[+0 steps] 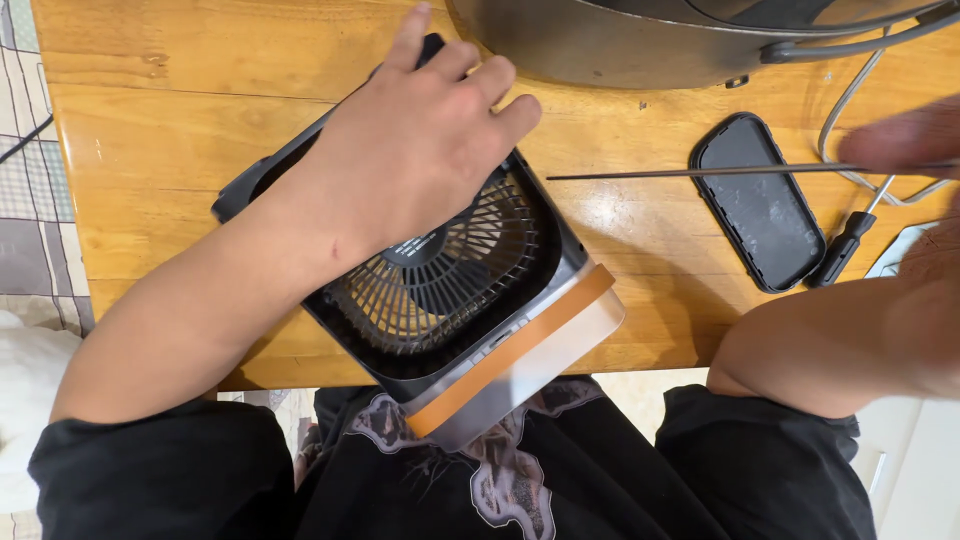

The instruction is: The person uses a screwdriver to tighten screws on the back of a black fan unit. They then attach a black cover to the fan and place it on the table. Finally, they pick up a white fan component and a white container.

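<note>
Left hand (420, 150) spread flat on fan (450, 290), pinning it to tabletop (150, 150). Right hand (905, 135), blurred, pinches thin rod (700, 172), long axis pointing at fan; screwdriver (845, 245) right of fan.

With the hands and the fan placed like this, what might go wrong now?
1. The black box-shaped desk fan with an orange band juts past the edge of the wooden table; only the left hand rests on it, so it may tip off.
2. The right hand is blurred, apparently holding a thin metal rod; its tip may slip and poke the left hand.
</note>
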